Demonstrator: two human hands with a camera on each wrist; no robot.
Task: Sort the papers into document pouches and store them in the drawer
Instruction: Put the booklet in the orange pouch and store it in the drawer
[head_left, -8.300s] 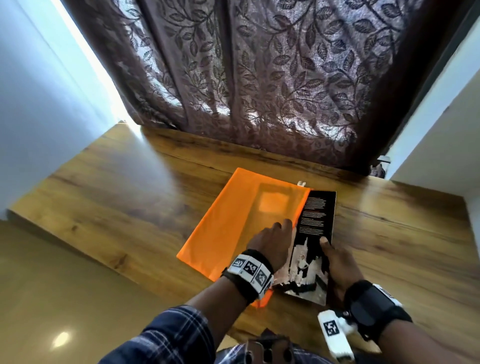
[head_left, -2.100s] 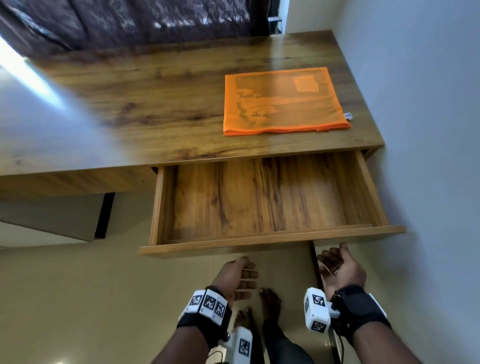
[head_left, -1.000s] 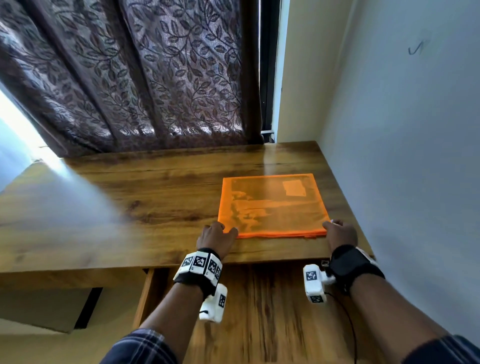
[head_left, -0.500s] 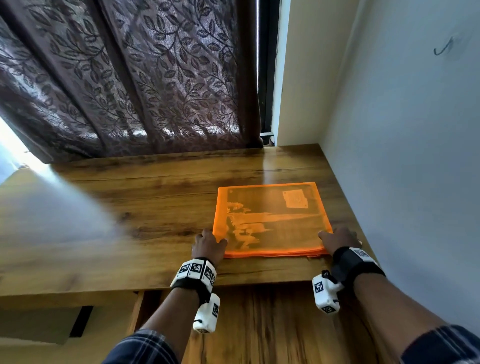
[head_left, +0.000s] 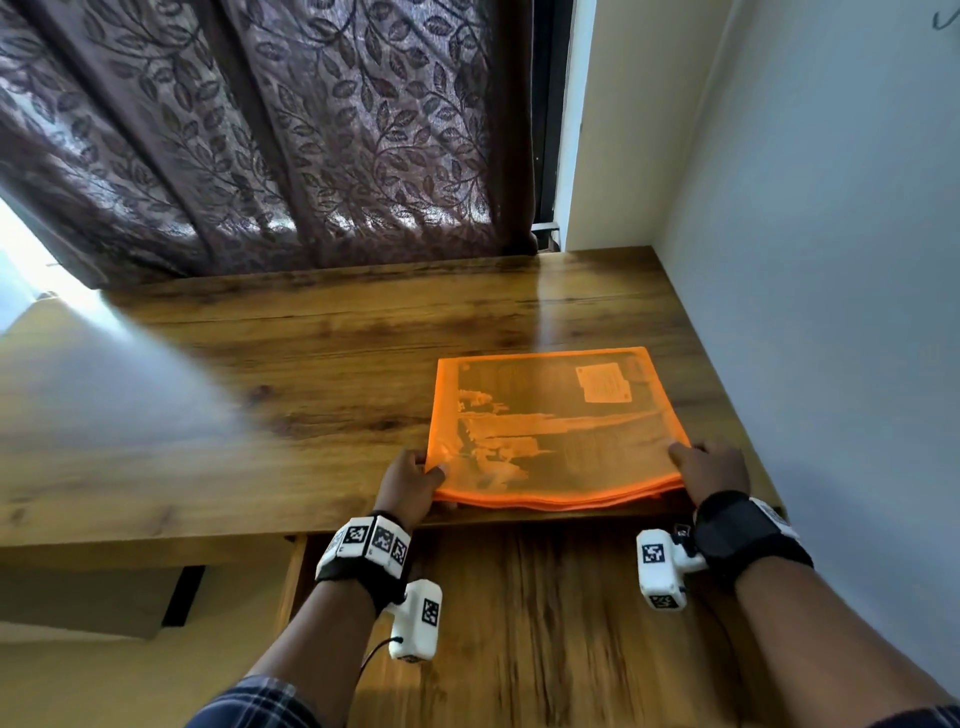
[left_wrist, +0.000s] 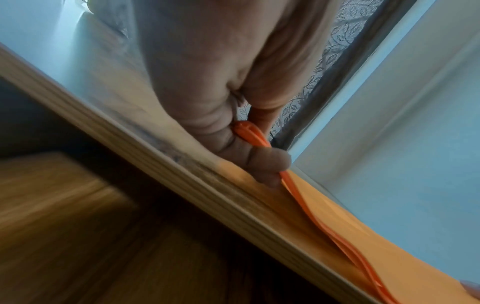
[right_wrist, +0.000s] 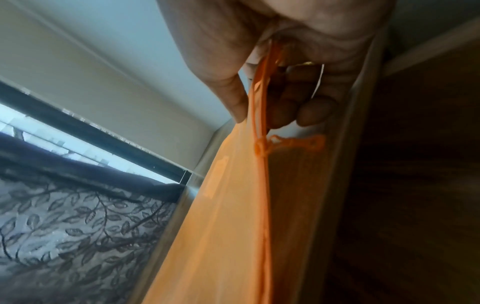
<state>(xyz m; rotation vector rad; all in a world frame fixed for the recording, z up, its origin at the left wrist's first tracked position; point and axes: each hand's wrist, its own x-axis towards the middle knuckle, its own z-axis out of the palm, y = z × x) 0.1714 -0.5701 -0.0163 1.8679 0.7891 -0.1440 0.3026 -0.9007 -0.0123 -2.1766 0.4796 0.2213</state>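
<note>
An orange mesh document pouch (head_left: 556, 426) with printed papers inside lies at the near right of the wooden desk (head_left: 260, 395). Its near edge is lifted off the desktop. My left hand (head_left: 415, 480) pinches the pouch's near left corner, thumb on top and fingers beneath; in the left wrist view the fingers (left_wrist: 267, 164) curl under the orange edge (left_wrist: 324, 226). My right hand (head_left: 701, 467) pinches the near right corner, and the right wrist view shows the thumb over the pouch (right_wrist: 233, 205) with fingers (right_wrist: 306, 109) under it. The open drawer (head_left: 545, 613) sits below both wrists.
A white wall (head_left: 831, 260) runs close along the desk's right side. A dark patterned curtain (head_left: 285, 145) hangs behind the desk. The drawer's left side (head_left: 293, 577) stands out over the floor.
Both hands have closed on the pouch's near corners and raised its near edge. The pouch has slid a little toward the desk's front edge.
</note>
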